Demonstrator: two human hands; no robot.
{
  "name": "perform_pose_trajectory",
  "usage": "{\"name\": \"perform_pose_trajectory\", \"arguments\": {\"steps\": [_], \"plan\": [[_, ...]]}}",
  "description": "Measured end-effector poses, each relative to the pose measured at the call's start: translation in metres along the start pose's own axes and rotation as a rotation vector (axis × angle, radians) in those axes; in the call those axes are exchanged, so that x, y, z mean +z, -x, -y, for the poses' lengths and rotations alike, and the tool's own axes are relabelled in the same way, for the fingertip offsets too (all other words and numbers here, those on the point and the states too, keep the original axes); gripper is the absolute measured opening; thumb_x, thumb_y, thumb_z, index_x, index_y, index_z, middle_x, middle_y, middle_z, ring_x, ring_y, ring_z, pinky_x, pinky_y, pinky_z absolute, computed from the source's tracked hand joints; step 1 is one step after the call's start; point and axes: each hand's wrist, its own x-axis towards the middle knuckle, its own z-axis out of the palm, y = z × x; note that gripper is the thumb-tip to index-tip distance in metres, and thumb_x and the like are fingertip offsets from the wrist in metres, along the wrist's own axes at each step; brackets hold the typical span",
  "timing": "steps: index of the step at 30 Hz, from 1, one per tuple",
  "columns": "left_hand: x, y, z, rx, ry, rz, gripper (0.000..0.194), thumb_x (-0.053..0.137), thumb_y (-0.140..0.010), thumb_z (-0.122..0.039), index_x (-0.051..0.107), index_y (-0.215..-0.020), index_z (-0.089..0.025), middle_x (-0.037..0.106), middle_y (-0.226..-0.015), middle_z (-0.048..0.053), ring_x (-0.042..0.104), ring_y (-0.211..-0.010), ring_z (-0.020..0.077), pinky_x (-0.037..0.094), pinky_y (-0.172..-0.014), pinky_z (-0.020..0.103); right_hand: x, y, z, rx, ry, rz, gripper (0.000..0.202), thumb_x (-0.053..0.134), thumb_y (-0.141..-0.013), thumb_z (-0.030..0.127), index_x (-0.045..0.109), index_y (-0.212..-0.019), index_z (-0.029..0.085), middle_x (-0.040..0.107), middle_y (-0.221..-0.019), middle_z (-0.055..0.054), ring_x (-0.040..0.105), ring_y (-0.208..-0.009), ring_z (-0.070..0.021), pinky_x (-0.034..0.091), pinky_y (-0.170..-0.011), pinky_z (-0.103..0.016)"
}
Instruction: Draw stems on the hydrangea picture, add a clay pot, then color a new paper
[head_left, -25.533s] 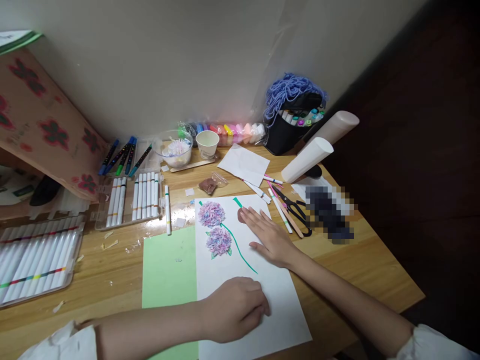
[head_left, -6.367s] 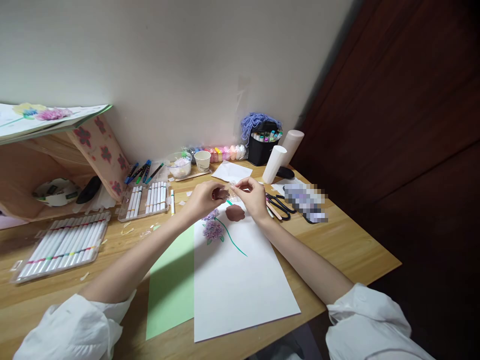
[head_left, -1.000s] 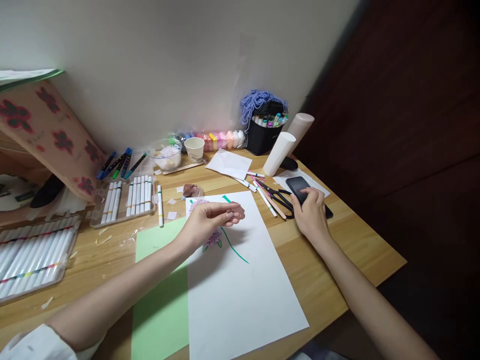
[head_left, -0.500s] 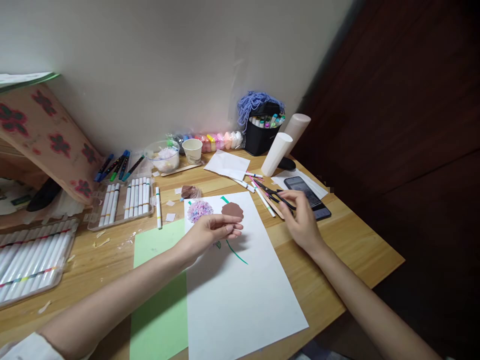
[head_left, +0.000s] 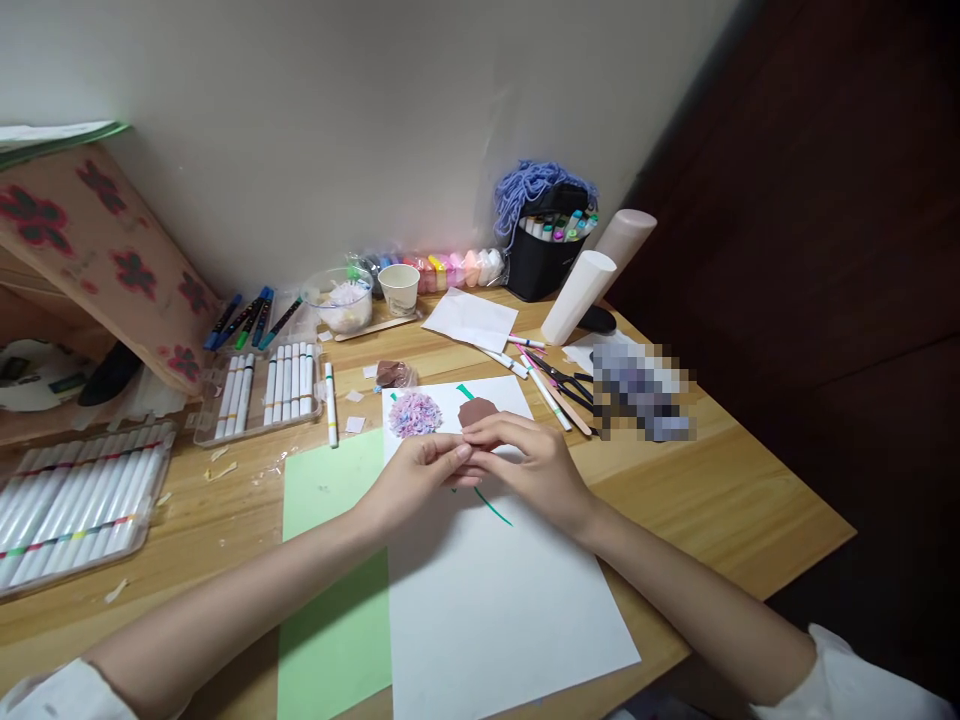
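- Left hand (head_left: 420, 480) over the white paper sheet (head_left: 495, 590), mid table; fingers (head_left: 450, 452) curled in close, tips pinched together w/ the right hand's. Whatever sits in the pinch is too small to tell.
- Right hand (head_left: 536, 470) meets it from the right edge side; fingers (head_left: 491, 432) bent, nearly closed, tips touching the left hand's tips. Can't tell if it grips anything.
- Brown clay patch (head_left: 476, 410) on the sheet, just beyond the fingertips toward the back edge; looks touching or just apart, can't tell which.
- Pink-purple paper flower (head_left: 415, 414) at the sheet's back-left corner, left of the brown patch. Green drawn stem (head_left: 495, 508) shows from under the hands.
- Green paper sheet (head_left: 330, 570) lies under/beside the white one, left side, running to the front edge.
- Clear marker case (head_left: 259, 395) left of the sheet, lid open, white markers in rows. One loose white marker (head_left: 330, 405) just beside it.
- Bigger clear marker box (head_left: 71, 510) at the left edge, full of white markers.
- Clear bowl (head_left: 341, 300) near the back edge, pale paper bits inside. Paper cup (head_left: 399, 288) just right of it; contents not visible.
- Black pen holder (head_left: 544, 262) at the back edge, markers upright in it, purple yarn (head_left: 540, 185) piled on top.
- Scissors (head_left: 566, 385) near the right edge, among loose pens.
- Small bag w/ brown clay (head_left: 394, 374) just behind the sheet.
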Motion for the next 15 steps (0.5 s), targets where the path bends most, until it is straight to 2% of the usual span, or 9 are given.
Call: {"name": "perform_pose_trajectory", "arguments": {"steps": [3,7,10,15], "plan": [[-0.008,0.001,-0.001,-0.035,-0.009,0.078,0.037,0.071,-0.072,-0.047,0.070,-0.091,-0.015,0.071,-0.090,0.006,0.064,-0.085,0.0149,0.048,-0.084,0.026,-0.003,0.004,-0.005,-0.120,0.033,-0.011,0.014,0.067,-0.079,0.017,0.071,-0.090,0.024,0.072,-0.091,-0.006,0.067,-0.084,-0.0203,0.056,-0.075,-0.036],[-0.014,0.000,-0.002,-0.017,-0.111,0.006,0.030,0.075,-0.069,-0.039,0.069,-0.086,-0.015,0.069,-0.082,0.004,0.061,-0.074,0.0119,0.046,-0.067,0.020,-0.008,0.003,-0.005,-0.277,0.068,0.041,0.026,0.063,-0.082,0.015,0.066,-0.105,0.026,0.071,-0.100,-0.006,0.066,-0.092,-0.0202,0.055,-0.080,-0.037],[-0.011,0.000,-0.003,0.036,-0.218,-0.040,0.029,0.071,-0.072,-0.040,0.067,-0.080,-0.013,0.066,-0.072,0.002,0.057,-0.062,0.0099,0.041,-0.056,0.019,-0.008,0.003,-0.004,-0.284,0.088,0.040,0.023,0.063,-0.082,0.014,0.066,-0.104,0.022,0.071,-0.097,-0.007,0.065,-0.091,-0.0196,0.055,-0.079,-0.036],[-0.005,-0.001,-0.004,0.137,-0.347,-0.112,0.024,0.068,-0.073,-0.036,0.069,-0.075,-0.012,0.065,-0.066,0.002,0.055,-0.057,0.0102,0.042,-0.055,0.021,-0.004,0.007,-0.006,-0.270,0.113,0.021,0.017,0.059,-0.084,0.011,0.065,-0.098,0.019,0.070,-0.094,-0.008,0.065,-0.090,-0.0184,0.055,-0.078,-0.034]]}}
